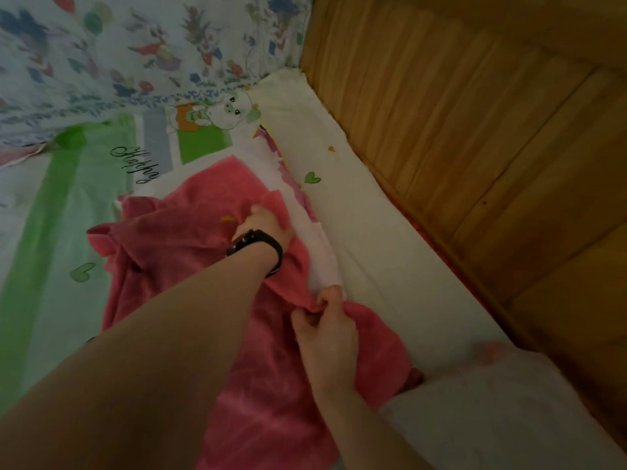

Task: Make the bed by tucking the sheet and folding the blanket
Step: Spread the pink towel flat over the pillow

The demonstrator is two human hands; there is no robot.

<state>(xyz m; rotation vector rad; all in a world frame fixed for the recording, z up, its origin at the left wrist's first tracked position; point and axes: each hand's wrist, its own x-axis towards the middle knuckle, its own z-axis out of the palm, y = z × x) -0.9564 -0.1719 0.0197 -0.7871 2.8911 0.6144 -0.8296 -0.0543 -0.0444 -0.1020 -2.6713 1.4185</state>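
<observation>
A crumpled pink blanket (176,252) lies on the bed over a white sheet (356,212) printed with hearts, green stripes and a cartoon bear. My left hand (263,222), with a black watch on the wrist, grips the pink blanket near its upper edge. My right hand (325,330) pinches the pink blanket's edge lower down, close to a white fold of fabric (322,252). Both hands sit near the bed's right side.
A floral patterned quilt (135,52) is bunched at the head of the bed. A wooden bed frame panel (475,137) runs along the right side. A white cloth with a pink patch (492,401) lies at the lower right.
</observation>
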